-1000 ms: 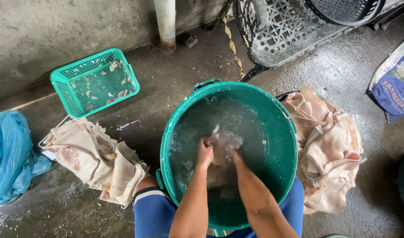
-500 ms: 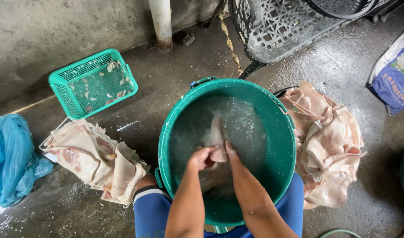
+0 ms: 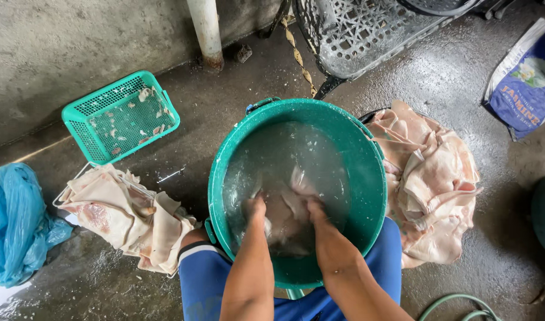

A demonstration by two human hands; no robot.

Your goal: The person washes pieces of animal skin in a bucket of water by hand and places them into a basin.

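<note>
Green tub [image 3: 367, 178] held water — left hand [image 3: 256, 211] and right hand [image 3: 314, 214] both gripped pale skin [image 3: 290, 205], fingers submerged mid-tub.

Head camera looks steeply down, close above the green tub [image 3: 367, 178].

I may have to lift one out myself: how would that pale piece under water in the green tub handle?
Probably floppy: the pale piece folds between the left hand and right hand, like the draped pieces in the pile. Likely slippery, being wet and submerged in the green tub. Weight is hard to judge.
</note>
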